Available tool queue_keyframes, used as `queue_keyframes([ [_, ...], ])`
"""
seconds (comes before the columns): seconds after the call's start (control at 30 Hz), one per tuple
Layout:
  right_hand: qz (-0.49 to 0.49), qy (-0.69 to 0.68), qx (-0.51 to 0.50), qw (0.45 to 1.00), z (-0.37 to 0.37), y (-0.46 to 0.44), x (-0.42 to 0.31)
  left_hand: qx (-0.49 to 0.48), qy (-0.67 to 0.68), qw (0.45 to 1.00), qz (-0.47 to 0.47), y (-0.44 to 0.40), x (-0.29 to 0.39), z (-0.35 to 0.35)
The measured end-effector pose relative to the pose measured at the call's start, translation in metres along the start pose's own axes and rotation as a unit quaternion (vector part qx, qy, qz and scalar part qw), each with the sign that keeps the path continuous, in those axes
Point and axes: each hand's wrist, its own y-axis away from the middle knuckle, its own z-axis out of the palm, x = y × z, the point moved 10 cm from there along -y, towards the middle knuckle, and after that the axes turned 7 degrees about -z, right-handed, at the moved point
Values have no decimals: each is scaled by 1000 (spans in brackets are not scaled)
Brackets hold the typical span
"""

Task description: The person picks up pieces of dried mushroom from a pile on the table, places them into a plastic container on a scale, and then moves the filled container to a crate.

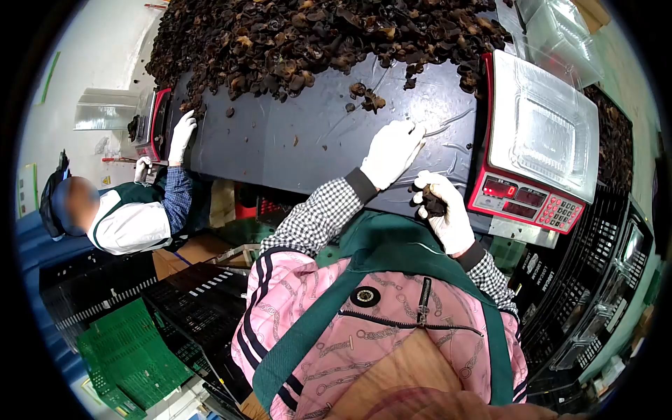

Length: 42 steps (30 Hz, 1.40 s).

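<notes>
My right hand (446, 213), in a white glove, is closed around dark wood ear mushrooms (434, 203) in front of the table edge, just left of a red digital scale (526, 199). Over the dark tabletop (280, 143) is my left hand (393, 152), also gloved, its fingers curled together; anything between them is hidden. A few loose wood ears (369, 98) lie beyond it. The big heap of wood ears (315, 42) covers the far part of the table. On the scale sits a clear plastic box (542, 115); the lit display shows 0.
A co-worker (140, 210) at the left reaches one gloved hand to the table beside another red scale (150, 126). Clear boxes (560, 38) stand at the far right. Black crates (588, 266) flank my right side; a green crate (133, 353) lies lower left.
</notes>
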Motion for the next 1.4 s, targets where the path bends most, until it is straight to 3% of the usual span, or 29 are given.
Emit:
queue_keyframes([
  [0.17,-4,3,7,1000,2,-1,-3,38,21,996,73,34,1,-18],
  [0.27,6,5,9,1000,0,-3,4,-20,17,1000,-4,33,-27,-11],
  [0.5,-5,9,8,1000,3,-1,0,158,26,976,-149,5,-65,-70],
  [0.53,-6,6,7,1000,4,0,-1,138,-3,976,-167,0,-74,-70],
  [0.63,-3,10,1,1000,6,0,-2,87,-61,983,-148,2,-90,-51],
  [0.77,-1,13,-2,1000,6,-2,1,110,91,980,-141,18,-74,-61],
  [0.83,5,8,2,1000,2,-5,4,91,71,984,-139,11,-78,-75],
  [0.87,13,2,2,1000,3,-5,7,96,61,977,-180,5,-92,-80],
  [0.9,15,5,-1,1000,4,-5,8,114,63,971,-201,-3,-102,-89],
  [0.97,16,12,-8,1000,7,-5,10,208,45,968,-135,-18,-121,-90],
  [1.07,11,27,-20,999,13,-3,5,152,-30,984,-83,-39,-125,-68],
  [1.17,-3,29,-16,999,12,-1,-2,56,-40,994,-91,-45,-141,-45],
  [1.3,2,17,-11,1000,6,-5,-2,135,73,982,-109,-42,-143,-69],
  [1.4,17,17,-14,1000,10,-8,3,61,33,993,-100,-43,-101,-63],
])
